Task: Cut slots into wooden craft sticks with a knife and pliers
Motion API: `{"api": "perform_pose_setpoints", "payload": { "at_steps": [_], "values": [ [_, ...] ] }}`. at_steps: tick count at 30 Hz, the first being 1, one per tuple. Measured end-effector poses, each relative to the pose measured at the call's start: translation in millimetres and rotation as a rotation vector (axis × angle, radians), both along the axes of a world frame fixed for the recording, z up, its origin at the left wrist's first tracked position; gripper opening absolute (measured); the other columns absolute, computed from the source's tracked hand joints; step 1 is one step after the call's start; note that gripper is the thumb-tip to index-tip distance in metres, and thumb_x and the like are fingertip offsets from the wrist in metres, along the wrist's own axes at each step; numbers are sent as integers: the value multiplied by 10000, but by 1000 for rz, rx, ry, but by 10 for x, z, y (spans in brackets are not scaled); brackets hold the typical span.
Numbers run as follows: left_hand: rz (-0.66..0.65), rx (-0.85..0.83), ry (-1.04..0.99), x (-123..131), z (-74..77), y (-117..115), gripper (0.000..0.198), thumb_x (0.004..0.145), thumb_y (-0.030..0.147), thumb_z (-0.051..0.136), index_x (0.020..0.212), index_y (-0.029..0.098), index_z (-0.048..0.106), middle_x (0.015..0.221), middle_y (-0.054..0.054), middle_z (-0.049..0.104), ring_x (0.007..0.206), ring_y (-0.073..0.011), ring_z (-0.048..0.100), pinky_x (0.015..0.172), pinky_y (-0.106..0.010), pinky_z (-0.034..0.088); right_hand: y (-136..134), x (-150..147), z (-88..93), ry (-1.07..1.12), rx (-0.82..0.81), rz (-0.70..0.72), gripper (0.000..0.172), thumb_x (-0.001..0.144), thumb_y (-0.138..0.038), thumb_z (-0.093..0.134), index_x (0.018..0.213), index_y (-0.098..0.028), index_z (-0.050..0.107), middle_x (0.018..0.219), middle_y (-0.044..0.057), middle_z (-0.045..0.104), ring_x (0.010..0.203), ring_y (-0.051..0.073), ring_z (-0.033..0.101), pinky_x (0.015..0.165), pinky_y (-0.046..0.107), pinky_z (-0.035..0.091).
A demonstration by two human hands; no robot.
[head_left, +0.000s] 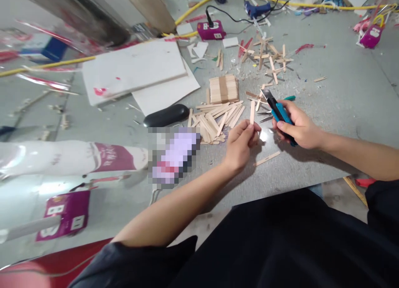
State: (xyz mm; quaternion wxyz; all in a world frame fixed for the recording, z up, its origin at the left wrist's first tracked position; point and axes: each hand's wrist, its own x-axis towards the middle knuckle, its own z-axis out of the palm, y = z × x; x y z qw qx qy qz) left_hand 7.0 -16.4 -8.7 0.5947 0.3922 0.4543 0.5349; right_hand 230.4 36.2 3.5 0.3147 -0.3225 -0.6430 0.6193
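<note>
My left hand pinches a flat wooden craft stick, which points up and away from me. To its right, my right hand is wrapped around a blue and black utility knife, its blade end towards the upper left. Blade and stick are apart. Beyond my left hand lies a loose pile of craft sticks, with a banded bundle of sticks behind it. A single stick rests on the table below my hands. Metal tool tips show partly behind the knife.
Several crossed-stick pieces lie farther back. White boards, a black case and a blurred-out phone-like object are on the left. A purple power strip and a blue glue gun sit at the back, near a yellow cable.
</note>
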Motion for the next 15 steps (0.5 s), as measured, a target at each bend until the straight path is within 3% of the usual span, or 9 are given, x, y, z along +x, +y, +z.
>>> {"api": "perform_pose_setpoints", "payload": {
  "at_steps": [3,6,10,15],
  "values": [
    [20,-3,-56,85,-80,-10,399,958,553,845,777,254,652,591,78,392,541,-108,342,536,-261,335,-32,-2,-130,-86,340,-101,426,1179,-505,645,1534,-313,508,1147,35,744,877,215,731,814,407,636],
    [-29,33,-57,106,-196,-66,485,980,587,839,726,259,586,614,50,452,546,-118,391,510,-270,318,-68,118,-205,-236,698,-44,438,1224,-572,590,1573,-308,577,1368,111,810,1159,278,811,999,456,653],
    [-68,49,7,58,-279,-180,464,1108,536,747,770,253,600,602,47,504,531,-115,409,516,-271,299,-129,286,-227,-368,859,58,590,1249,-722,480,1561,-256,664,1278,124,869,1089,301,832,855,422,610],
    [-46,223,313,-49,-147,-227,401,1109,385,671,741,257,576,577,49,506,512,-113,377,504,-285,280,-185,337,-184,-596,943,63,710,1272,-742,317,1479,-226,757,1161,122,883,977,289,803,723,405,482]
  ]
}}
